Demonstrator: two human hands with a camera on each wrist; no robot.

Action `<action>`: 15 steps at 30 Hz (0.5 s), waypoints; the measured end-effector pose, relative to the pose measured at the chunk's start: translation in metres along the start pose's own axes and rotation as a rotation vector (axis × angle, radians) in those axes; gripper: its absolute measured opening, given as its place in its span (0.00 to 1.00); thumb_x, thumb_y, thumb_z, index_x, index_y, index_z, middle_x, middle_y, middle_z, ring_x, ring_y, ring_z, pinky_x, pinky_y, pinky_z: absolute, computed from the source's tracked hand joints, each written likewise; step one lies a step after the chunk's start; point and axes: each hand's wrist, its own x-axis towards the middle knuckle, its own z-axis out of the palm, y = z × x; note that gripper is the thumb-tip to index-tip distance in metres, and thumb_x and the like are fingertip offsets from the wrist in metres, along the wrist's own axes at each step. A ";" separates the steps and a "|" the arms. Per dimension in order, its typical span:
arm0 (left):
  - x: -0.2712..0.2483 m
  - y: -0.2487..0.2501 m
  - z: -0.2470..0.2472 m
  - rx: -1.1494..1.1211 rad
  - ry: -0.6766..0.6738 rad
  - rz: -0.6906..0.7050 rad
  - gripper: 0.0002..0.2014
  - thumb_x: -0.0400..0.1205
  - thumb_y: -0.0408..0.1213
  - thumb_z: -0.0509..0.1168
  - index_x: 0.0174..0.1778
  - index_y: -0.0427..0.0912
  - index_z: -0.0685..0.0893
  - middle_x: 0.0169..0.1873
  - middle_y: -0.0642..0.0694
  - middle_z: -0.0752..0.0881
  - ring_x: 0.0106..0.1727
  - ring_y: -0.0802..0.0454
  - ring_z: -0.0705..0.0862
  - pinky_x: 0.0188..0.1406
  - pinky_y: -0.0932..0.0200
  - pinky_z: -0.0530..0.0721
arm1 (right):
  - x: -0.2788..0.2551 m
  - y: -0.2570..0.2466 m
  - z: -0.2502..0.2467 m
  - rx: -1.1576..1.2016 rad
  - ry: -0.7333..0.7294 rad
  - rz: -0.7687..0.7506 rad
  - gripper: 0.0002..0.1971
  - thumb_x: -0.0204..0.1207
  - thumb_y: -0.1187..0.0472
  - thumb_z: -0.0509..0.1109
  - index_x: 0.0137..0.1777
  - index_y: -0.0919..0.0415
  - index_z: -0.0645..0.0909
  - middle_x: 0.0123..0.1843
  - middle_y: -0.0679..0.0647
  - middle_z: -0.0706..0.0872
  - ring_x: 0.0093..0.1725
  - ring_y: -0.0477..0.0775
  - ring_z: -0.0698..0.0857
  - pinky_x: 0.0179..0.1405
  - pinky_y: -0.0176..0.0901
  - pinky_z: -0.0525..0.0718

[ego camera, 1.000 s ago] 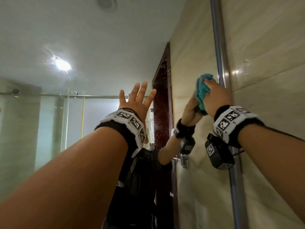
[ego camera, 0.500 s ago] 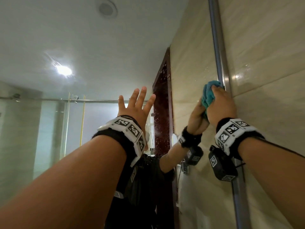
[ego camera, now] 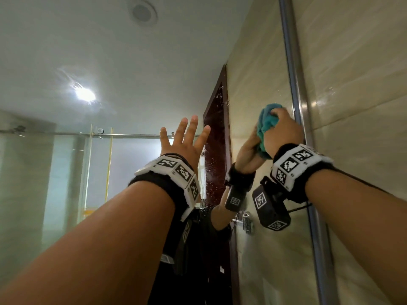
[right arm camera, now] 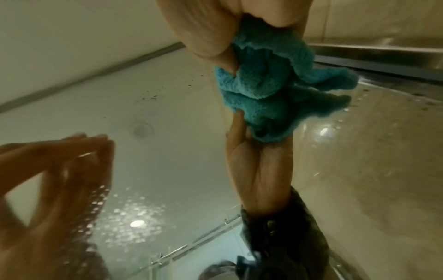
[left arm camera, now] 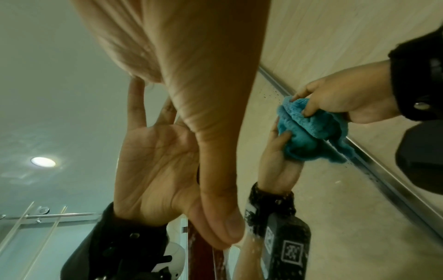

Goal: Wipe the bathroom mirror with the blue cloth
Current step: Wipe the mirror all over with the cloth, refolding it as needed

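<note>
The bathroom mirror (ego camera: 114, 62) fills the left and middle of the head view. My right hand (ego camera: 283, 128) grips a bunched blue cloth (ego camera: 267, 122) and presses it on the glass just left of the mirror's metal edge strip (ego camera: 296, 89). In the right wrist view the cloth (right arm camera: 271, 79) hangs from the curled fingers (right arm camera: 210, 28) and meets its own reflection. The left wrist view shows the cloth (left arm camera: 299, 117) under the right hand (left arm camera: 347, 100). My left hand (ego camera: 185, 139) lies flat on the glass with its fingers spread, well left of the cloth.
A beige tiled wall (ego camera: 356, 89) runs to the right of the metal strip. Water droplets (ego camera: 211, 186) speckle the glass between the hands. The mirror reflects a ceiling light, a glass shower screen with its rail, a dark red door and my own arms.
My right hand rubbed the cloth right up to the metal strip, then a little back to the left. The left hand stays flat on the glass. The camera tilted slightly upward.
</note>
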 end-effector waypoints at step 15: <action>0.012 -0.025 -0.007 -0.043 0.116 0.006 0.74 0.54 0.73 0.73 0.80 0.47 0.27 0.79 0.42 0.27 0.81 0.43 0.31 0.78 0.29 0.44 | 0.032 -0.050 0.017 -0.100 -0.191 -0.536 0.26 0.77 0.68 0.61 0.75 0.49 0.72 0.70 0.57 0.78 0.67 0.59 0.77 0.70 0.43 0.71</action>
